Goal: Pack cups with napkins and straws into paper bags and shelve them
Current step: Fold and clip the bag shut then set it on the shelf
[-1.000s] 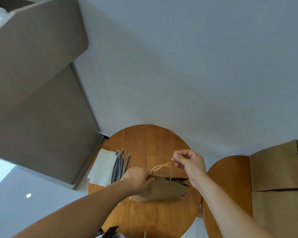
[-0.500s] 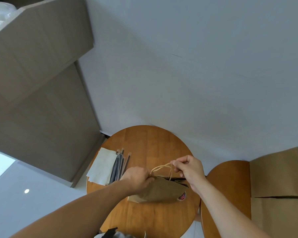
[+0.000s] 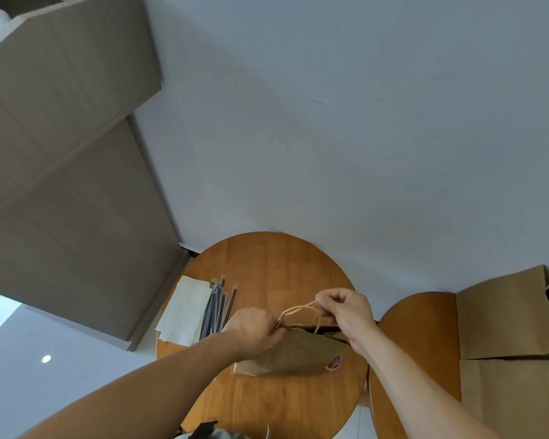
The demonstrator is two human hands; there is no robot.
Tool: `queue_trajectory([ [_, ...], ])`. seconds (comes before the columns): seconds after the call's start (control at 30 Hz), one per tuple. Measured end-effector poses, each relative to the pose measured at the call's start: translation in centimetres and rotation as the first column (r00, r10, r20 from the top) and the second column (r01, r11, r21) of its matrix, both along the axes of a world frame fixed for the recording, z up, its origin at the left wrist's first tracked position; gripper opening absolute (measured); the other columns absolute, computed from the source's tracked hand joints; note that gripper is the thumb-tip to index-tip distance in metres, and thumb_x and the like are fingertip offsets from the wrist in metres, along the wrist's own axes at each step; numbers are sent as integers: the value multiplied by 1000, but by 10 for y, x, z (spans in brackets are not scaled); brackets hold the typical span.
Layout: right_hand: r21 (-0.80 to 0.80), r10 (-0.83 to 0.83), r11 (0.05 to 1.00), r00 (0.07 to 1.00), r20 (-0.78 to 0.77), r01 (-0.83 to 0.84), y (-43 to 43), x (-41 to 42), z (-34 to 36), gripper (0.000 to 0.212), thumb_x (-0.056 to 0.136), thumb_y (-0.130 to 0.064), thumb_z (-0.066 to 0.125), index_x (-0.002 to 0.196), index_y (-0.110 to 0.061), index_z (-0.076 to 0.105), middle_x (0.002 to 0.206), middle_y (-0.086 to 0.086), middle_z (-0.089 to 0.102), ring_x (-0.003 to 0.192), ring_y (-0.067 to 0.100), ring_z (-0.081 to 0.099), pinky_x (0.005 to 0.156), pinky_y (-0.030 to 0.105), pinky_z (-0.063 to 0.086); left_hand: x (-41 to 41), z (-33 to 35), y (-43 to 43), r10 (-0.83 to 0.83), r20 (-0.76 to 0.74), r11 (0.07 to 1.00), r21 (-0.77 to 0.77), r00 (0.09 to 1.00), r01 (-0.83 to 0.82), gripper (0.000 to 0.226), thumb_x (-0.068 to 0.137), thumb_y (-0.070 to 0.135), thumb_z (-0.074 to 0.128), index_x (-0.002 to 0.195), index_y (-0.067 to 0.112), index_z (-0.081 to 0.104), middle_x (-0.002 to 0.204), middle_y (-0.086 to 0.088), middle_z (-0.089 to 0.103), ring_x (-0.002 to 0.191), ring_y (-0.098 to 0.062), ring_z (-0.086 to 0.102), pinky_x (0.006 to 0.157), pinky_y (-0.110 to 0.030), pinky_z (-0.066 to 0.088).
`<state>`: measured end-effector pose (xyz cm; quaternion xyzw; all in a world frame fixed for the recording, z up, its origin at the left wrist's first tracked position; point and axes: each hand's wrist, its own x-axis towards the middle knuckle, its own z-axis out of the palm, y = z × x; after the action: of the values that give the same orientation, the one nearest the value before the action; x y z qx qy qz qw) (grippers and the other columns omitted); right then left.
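A brown paper bag (image 3: 298, 353) with twine handles (image 3: 301, 312) stands on the round wooden table (image 3: 267, 267). My left hand (image 3: 251, 331) grips the bag's left rim at the handle's base. My right hand (image 3: 346, 312) pinches the top of the twine handle, lifted above the bag's dark opening. A red sticker shows on the bag's lower right. White napkins (image 3: 184, 308) and several black wrapped straws (image 3: 217, 307) lie on the table's left side. No cup is visible.
A second round wooden table (image 3: 419, 327) at the right carries two more brown paper bags (image 3: 504, 315). A grey shelf unit (image 3: 61, 185) rises at the left, close to the table's edge. The pale wall stands behind.
My right hand came down to the twine handle and pinched it. My left hand stayed on the bag's rim. The view shifted slightly.
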<state>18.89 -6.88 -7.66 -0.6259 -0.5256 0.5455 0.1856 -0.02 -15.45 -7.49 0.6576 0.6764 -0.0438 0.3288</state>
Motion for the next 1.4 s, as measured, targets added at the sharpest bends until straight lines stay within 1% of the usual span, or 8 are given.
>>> queue_trajectory([
  [0.27, 18, 132, 991, 991, 36, -133, -2, -9, 5, 13, 92, -13, 67, 97, -23, 73, 85, -2, 73, 75, 13, 66, 65, 19, 52, -1, -4, -1, -3, -1, 1000, 27, 1000, 3, 37, 102, 42, 40, 67, 30, 36, 64, 8, 43, 61, -11, 46, 52, -24, 36],
  [0.43, 6, 162, 987, 984, 79, -163, -5, -16, 10, 11, 92, -13, 68, 87, -19, 75, 91, -6, 73, 82, 12, 69, 62, 17, 52, 3, -8, 0, 97, 79, 984, 144, 992, -107, 32, 97, 52, 43, 98, 27, 63, 78, 8, 62, 73, -13, 62, 69, -33, 56],
  [0.63, -43, 175, 984, 982, 68, -173, -6, -22, 19, 8, 90, -17, 71, 84, -15, 77, 89, -5, 74, 80, 12, 70, 61, 20, 54, 11, -6, 5, 146, 147, 931, 315, 978, -186, 28, 96, 48, 50, 104, 30, 69, 88, 8, 71, 77, -8, 64, 71, -24, 52],
  [0.73, -52, 174, 984, 984, 34, -172, -8, -22, 22, 5, 88, -18, 74, 84, -15, 77, 87, -4, 74, 80, 15, 71, 70, 28, 60, 13, -7, 5, 160, 160, 926, 318, 974, -205, 25, 96, 46, 51, 106, 31, 69, 88, 8, 71, 79, -8, 64, 72, -24, 51],
  [0.9, -58, 195, 980, 980, 37, -193, -10, -22, 22, 3, 86, -21, 75, 85, -19, 77, 85, -7, 75, 82, 10, 71, 68, 21, 55, 14, -10, 3, 153, 181, 918, 339, 972, -208, 22, 97, 40, 51, 109, 32, 68, 90, 8, 70, 82, -10, 64, 77, -24, 49],
  [1.17, -116, 75, 989, 991, -111, -88, -15, -22, 15, 10, 82, -15, 78, 92, -16, 77, 91, 3, 75, 80, 15, 69, 73, 33, 59, 11, -13, 5, 245, 333, 919, 218, 910, -327, 20, 99, 38, 51, 102, 30, 70, 80, 5, 69, 71, -11, 62, 58, -18, 42],
  [1.23, -116, 56, 991, 992, -114, -69, -17, -23, 12, 7, 83, -14, 77, 90, -16, 77, 87, 3, 75, 80, 16, 70, 67, 27, 57, 10, -13, 5, 252, 352, 920, 201, 901, -336, 19, 99, 38, 52, 99, 30, 69, 78, 5, 68, 71, -11, 63, 54, -15, 39],
  [1.4, 42, -66, 996, 987, -148, 72, -9, -14, 25, 6, 83, -15, 76, 89, -16, 75, 80, 3, 74, 75, 18, 67, 69, 28, 55, 3, -13, 5, 113, 245, 970, 183, 963, -160, 27, 89, 55, 56, 106, 36, 66, 87, 12, 69, 75, -5, 64, 68, -26, 56],
])
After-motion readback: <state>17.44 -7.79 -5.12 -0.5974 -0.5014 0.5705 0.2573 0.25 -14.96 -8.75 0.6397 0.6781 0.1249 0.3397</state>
